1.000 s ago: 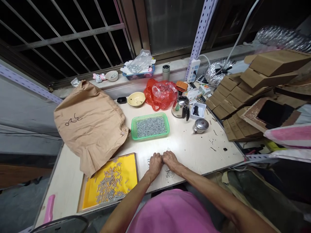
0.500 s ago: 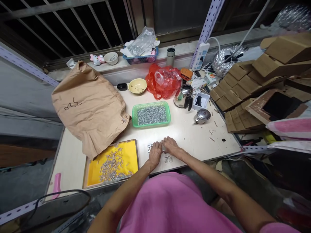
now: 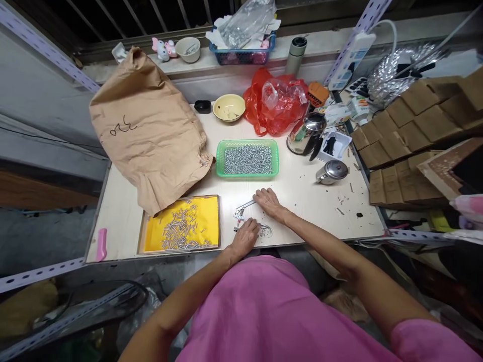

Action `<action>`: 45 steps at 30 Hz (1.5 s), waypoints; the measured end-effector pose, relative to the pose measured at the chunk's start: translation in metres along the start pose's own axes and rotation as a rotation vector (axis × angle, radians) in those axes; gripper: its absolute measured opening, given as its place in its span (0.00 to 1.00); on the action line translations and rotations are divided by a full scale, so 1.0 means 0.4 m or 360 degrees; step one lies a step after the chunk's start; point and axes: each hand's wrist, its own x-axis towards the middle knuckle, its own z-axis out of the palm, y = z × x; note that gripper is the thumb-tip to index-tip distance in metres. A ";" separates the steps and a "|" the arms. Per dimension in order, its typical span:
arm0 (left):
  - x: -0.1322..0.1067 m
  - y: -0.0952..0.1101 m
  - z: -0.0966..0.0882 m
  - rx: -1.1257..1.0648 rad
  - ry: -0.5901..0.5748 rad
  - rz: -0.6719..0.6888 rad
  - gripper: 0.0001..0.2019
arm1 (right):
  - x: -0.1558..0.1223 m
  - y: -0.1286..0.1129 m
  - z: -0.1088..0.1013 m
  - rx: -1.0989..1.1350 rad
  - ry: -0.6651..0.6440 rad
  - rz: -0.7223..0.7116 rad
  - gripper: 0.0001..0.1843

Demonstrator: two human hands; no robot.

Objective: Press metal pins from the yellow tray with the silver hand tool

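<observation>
My right hand [image 3: 268,202] is closed on the end of a thin metal bar [image 3: 246,205], which points left over the table. Below it, my left hand [image 3: 247,235] rests low with curled fingers on a small metal device [image 3: 239,217] that has a pale plate and a reddish part. The device's exact kind is too small to make out, and my fingers cover some of it. Beyond the hands stands a green basket [image 3: 219,168] filled with small metal pins. To the left, a yellow-lined tray [image 3: 209,213] holds many loose metal pins.
A large brown paper bag [image 3: 151,136] lies at the left, overlapping the tray. Farther back are a cream bowl [image 3: 229,108], a red plastic bag [image 3: 277,103], a steel kettle [image 3: 306,134] and a lidded metal pot [image 3: 332,172]. Cardboard boxes [image 3: 411,136] are stacked at the right.
My hands have moved apart: the left came down toward the table edge, the right sits higher with the bar. The bar and device now show between them. The camera view has shifted.
</observation>
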 end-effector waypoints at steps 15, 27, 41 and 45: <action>-0.303 -0.257 -0.103 0.0363 0.0181 -0.1230 0.12 | 0.025 -0.171 0.086 0.0170 0.0110 -0.0825 0.10; -0.278 -0.231 -0.114 0.0219 0.0332 -0.1198 0.11 | -0.001 -0.222 0.045 0.0456 0.0355 -0.0393 0.11; -0.098 -0.133 -0.125 -0.1420 0.0499 -0.1555 0.10 | 0.088 -0.101 -0.241 0.0576 0.0734 0.0474 0.23; -0.080 -0.123 -0.108 -0.1787 0.0529 -0.1624 0.12 | -0.051 -0.119 -0.080 0.0638 0.0244 0.0284 0.15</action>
